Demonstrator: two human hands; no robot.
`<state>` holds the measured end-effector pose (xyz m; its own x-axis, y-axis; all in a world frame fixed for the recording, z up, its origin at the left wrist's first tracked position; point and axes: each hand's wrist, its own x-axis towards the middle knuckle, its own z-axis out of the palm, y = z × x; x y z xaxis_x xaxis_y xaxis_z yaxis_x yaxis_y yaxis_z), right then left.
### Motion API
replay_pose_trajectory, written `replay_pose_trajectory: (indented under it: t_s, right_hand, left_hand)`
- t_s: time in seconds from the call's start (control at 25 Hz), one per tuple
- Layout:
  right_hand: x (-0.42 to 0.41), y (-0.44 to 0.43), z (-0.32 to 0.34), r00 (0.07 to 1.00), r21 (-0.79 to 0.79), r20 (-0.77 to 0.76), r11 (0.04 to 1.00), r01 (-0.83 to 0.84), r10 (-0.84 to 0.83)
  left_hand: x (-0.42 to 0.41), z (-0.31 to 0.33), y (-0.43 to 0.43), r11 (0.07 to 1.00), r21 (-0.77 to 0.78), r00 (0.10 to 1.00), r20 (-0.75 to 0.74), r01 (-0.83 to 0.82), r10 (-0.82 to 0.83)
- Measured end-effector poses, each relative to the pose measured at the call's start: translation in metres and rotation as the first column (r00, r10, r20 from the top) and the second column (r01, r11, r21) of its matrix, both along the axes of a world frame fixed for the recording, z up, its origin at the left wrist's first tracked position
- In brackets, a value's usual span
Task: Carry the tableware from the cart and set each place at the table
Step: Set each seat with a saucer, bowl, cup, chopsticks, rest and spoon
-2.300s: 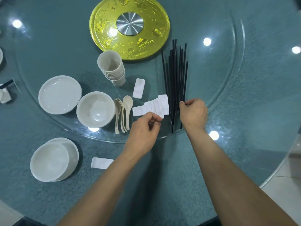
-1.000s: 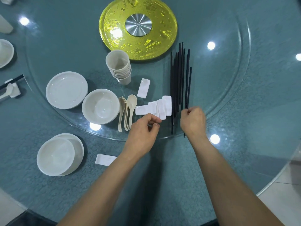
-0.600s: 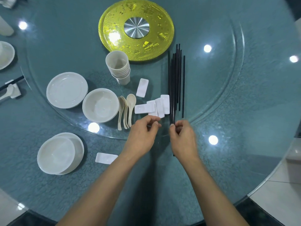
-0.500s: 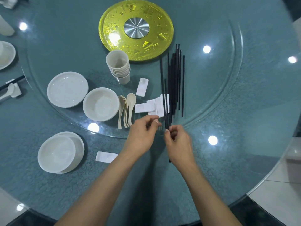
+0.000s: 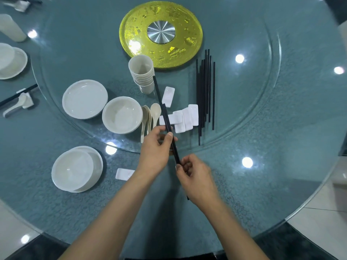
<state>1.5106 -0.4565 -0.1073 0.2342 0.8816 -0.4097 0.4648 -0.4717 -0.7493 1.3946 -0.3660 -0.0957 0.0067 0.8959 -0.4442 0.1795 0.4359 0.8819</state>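
You have two black chopsticks [image 5: 167, 119] lifted, slanting away to the left. The spare chopsticks [image 5: 204, 91] lie bundled on the glass turntable [image 5: 244, 100].

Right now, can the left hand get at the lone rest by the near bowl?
Probably, once freed. The rest lies bare on the table beside the left wrist, nothing over it. But the left hand pinches the chopsticks together with the right hand.
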Motion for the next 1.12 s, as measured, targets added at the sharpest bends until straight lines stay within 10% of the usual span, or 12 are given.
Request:
replay_pose_trajectory:
  t_s: [1.12]
  right_hand:
    - [-0.047, -0.024, 0.014, 0.998, 0.088, -0.054, 0.996, -0.008, 0.013]
  left_hand:
    - [-0.066, 0.007, -0.055, 0.995, -0.064, 0.983, 0.169, 0.081, -0.07]
